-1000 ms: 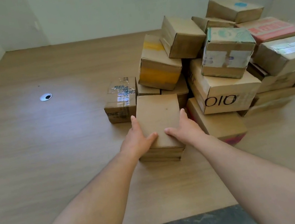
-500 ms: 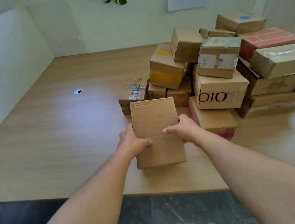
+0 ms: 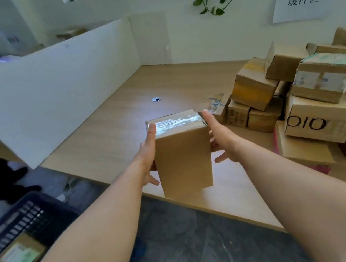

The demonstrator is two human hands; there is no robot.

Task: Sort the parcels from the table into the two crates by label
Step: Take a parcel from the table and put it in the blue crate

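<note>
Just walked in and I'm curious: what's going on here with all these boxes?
A person is sorting parcels. The left hand and the right hand press a plain cardboard parcel between them, in the air by the wooden table's near edge. A pile of parcels sits on the table's right side. A dark crate at lower left already holds one labelled parcel.

Both bare arms are stretched forward. The left hand [image 3: 148, 155] and right hand [image 3: 222, 139] are pressed flat against opposite sides of a box [image 3: 182, 152], fingers straight and thumbs spread. The box is carried between the palms.
</note>
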